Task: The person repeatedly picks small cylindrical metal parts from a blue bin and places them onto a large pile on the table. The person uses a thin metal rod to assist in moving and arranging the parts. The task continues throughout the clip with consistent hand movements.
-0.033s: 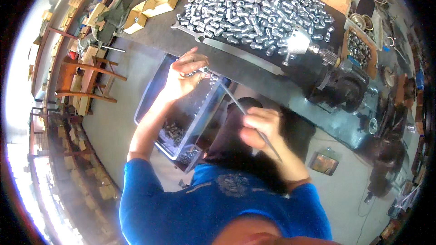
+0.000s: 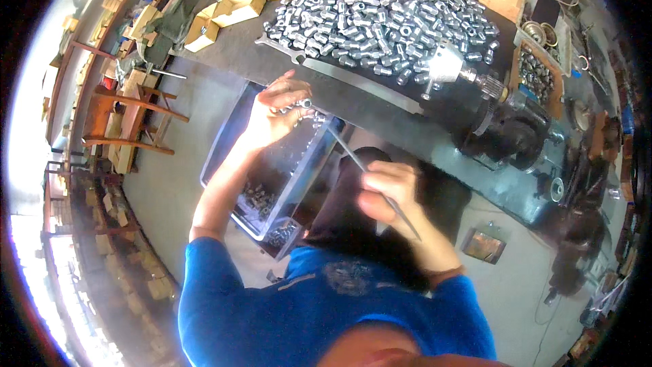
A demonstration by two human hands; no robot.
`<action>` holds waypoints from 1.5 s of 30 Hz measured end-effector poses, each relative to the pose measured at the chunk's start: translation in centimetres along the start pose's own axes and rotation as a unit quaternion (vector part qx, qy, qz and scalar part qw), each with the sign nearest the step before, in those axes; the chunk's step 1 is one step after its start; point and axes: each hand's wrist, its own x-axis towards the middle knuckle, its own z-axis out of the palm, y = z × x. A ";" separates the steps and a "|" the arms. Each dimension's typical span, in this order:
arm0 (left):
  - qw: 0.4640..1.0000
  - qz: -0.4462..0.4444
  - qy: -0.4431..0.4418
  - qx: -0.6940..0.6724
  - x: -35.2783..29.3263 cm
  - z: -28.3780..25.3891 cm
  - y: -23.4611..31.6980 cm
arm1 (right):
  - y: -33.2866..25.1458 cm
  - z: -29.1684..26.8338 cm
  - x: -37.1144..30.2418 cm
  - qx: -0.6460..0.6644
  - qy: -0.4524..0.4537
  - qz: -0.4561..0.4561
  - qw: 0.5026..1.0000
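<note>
My left hand (image 2: 275, 114) is closed over the far end of a plastic bin, beside the bench edge. Pinched in its fingers is a small shiny metal fitting (image 2: 307, 103), its round open end showing. My right hand (image 2: 389, 190) grips a long thin grey metal rod (image 2: 352, 151), which slants up and left across the bin's side. The rod's far tip ends close to several small bright metal pieces (image 2: 318, 119) by my left fingers; whether it touches them I cannot tell. More metal parts (image 2: 258, 200) lie in the bin (image 2: 288, 187).
A large heap of metal fittings (image 2: 387, 20) covers the bench, with a wrench (image 2: 280, 47) and flat bar (image 2: 367, 85) before it. To the right stands a machine with a chuck (image 2: 489, 85). Cardboard trays (image 2: 238, 8) are at the back left; a wooden stool (image 2: 136, 119) stands left.
</note>
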 end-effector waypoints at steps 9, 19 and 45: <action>0.982 -0.075 0.100 0.143 11.3 -0.4 -10.1 | 3.3 2.2 -0.7 0.012 0.004 0.036 0.999; 0.962 -0.247 0.079 0.082 1.9 -3.8 -8.2 | 3.9 2.7 -1.5 0.010 0.008 0.081 0.997; 0.612 -0.404 -0.513 0.447 -30.2 -3.1 -13.6 | 4.7 4.5 -1.8 0.063 -0.023 0.171 0.983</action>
